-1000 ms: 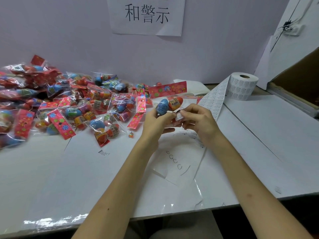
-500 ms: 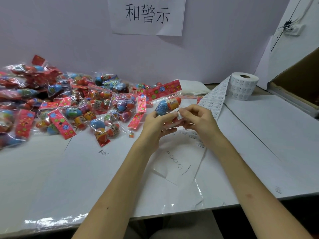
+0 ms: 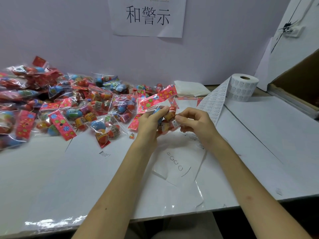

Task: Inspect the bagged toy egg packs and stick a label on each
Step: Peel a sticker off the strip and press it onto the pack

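Above the middle of the white table my left hand [image 3: 150,121] grips a clear bagged egg pack [image 3: 159,102] with a red flowered header, a blue egg and an orange egg inside. My right hand [image 3: 193,121] pinches a small white label [image 3: 176,124] against the lower part of that pack. A large heap of similar egg packs [image 3: 69,107] covers the table's left and back. A roll of labels [image 3: 243,87] stands at the back right, and its strip [image 3: 214,104] runs down toward my right hand.
A folded white cloth or paper stack [image 3: 189,88] lies by the wall behind the pack. A cardboard box [image 3: 300,80] stands at the far right. A paper sign [image 3: 148,16] hangs on the wall. Clear film with pen marks [image 3: 177,164] lies on the table [image 3: 51,178].
The held pack has tilted so its header rose and swung right; the eggs sank into my left hand. My right hand stays at the pack with the label.
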{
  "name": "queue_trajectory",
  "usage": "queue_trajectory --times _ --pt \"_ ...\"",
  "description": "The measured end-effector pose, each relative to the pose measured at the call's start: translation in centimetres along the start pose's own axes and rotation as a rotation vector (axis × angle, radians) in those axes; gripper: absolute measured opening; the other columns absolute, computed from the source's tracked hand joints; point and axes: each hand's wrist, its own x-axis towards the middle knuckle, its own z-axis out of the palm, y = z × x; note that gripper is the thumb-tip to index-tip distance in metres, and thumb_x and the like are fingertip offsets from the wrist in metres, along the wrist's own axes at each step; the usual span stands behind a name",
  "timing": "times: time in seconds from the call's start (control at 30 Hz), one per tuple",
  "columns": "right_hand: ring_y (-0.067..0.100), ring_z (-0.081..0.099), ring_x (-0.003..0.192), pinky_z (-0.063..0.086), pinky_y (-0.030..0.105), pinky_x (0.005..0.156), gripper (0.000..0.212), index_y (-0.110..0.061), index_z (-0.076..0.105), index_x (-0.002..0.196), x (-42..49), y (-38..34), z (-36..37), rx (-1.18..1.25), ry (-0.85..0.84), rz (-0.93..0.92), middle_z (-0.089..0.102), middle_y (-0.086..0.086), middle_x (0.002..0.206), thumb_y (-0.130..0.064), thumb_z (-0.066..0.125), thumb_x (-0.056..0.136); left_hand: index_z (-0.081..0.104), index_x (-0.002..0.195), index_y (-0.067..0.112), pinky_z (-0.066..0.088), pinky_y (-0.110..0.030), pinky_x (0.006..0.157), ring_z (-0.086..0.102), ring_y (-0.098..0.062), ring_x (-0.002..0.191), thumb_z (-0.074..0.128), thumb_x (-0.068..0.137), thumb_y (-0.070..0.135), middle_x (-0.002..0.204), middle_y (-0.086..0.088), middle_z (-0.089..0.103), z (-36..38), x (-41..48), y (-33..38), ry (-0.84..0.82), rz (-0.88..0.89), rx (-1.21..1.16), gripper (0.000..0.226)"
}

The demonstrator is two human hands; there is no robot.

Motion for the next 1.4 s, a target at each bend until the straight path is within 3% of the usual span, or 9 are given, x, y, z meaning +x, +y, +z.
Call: queue_trajectory --times 0.1,0.27,0.5,0.6,0.7,0.8,0.93,1.13,1.4 --pt "0.02 0.062 0.066 0.055 0.03 0.068 0.012 -0.013 0.073 0.081 0.14 0.17 0.05 0.019 -0.022 0.014 0.067 0.006 0.077 -0.01 0.071 0.093 0.07 0.118 -0.003 0.053 -0.026 0.06 0.074 -0.031 0.08 0.072 0.093 0.026 0.095 -0.016 0.075 -0.17 0.04 0.04 0.027 -0.02 -0.035 0.038" --pt "0.018 0.066 0.066 0.058 0.029 0.066 0.013 -0.015 0.074 0.091 0.24 0.32 0.14 0.005 -0.029 0.023 0.072 0.003 0.079 -0.015 0.063 0.099 0.071 0.114 -0.007 0.058 -0.045 0.093 0.074 -0.041 0.099 0.07 0.095 0.027 0.11 -0.022 0.075 -0.14 0.15 -0.02 0.03 -0.041 -0.061 0.04" --pt "0.027 0.074 0.073 0.058 0.028 0.065 0.017 -0.016 0.071 0.109 0.21 0.49 0.3 -0.001 -0.048 0.076 0.076 0.008 0.093 -0.027 0.069 0.096 0.073 0.119 0.001 0.056 -0.041 0.094 0.073 -0.038 0.101 0.068 0.095 0.04 0.114 -0.018 0.075 -0.18 0.18 -0.02 0.013 0.004 -0.069 0.045" --pt "0.029 0.076 0.074 0.058 0.028 0.065 0.02 -0.012 0.07 0.111 0.32 0.54 0.27 0.033 0.049 0.029 0.076 0.008 0.09 -0.023 0.072 0.095 0.067 0.127 0.003 0.057 -0.038 0.09 0.072 -0.03 0.095 0.07 0.094 0.037 0.112 -0.016 0.074 -0.1 0.02 -0.09 -0.014 0.014 -0.108 0.047" --pt "0.027 0.076 0.078 0.058 0.029 0.066 0.021 -0.016 0.07 0.109 0.45 0.61 -0.18 0.072 0.232 -0.012 0.073 0.009 0.1 -0.024 0.077 0.09 0.049 0.14 0.007 0.056 -0.04 0.101 0.071 -0.029 0.109 0.08 0.088 0.022 0.122 -0.016 0.068 -0.11 0.08 -0.19 0.038 -0.017 -0.139 0.063" --pt "0.022 0.076 0.079 0.059 0.028 0.067 0.022 -0.022 0.068 0.105 0.41 0.64 -0.38 0.071 0.345 -0.028 0.071 0.003 0.106 -0.023 0.08 0.087 0.053 0.137 0.008 0.057 -0.042 0.1 0.074 -0.028 0.105 0.079 0.089 0.021 0.121 -0.013 0.07 -0.14 0.03 -0.14 -0.004 0.045 -0.02 0.056" --pt "0.02 0.074 0.086 0.058 0.028 0.069 0.027 -0.019 0.07 0.109 0.14 0.31 -0.16 -0.003 0.25 -0.07 0.071 0.001 0.104 -0.016 0.082 0.085 0.059 0.137 0.012 0.058 -0.04 0.096 0.076 -0.026 0.101 0.075 0.092 0.028 0.118 -0.009 0.075 0.52 -0.39 -0.38 -0.172 0.065 0.076 0.05" --pt "0.016 0.071 0.094 0.056 0.031 0.07 0.025 -0.03 0.076 0.102 -0.35 -0.14 0.38 -0.081 -0.027 -0.059 0.074 -0.001 0.113 -0.008 0.073 0.091 0.064 0.129 0.011 0.058 -0.042 0.097 0.075 -0.025 0.102 0.077 0.091 0.027 0.111 -0.009 0.077 0.19 -0.1 -0.6 -0.02 0.087 0.053 0.044" --pt "0.018 0.073 0.072 0.053 0.028 0.064 0.018 -0.015 0.072 0.099 0.14 -0.14 -0.32 0.07 0.124 0.044 0.075 0.0 0.083 -0.006 0.056 0.101 0.066 0.125 0.006 0.06 -0.039 0.092 0.076 -0.024 0.099 0.068 0.097 0.007 0.109 -0.013 0.077 0.34 0.08 -0.84 0.013 0.13 0.066 0.029"
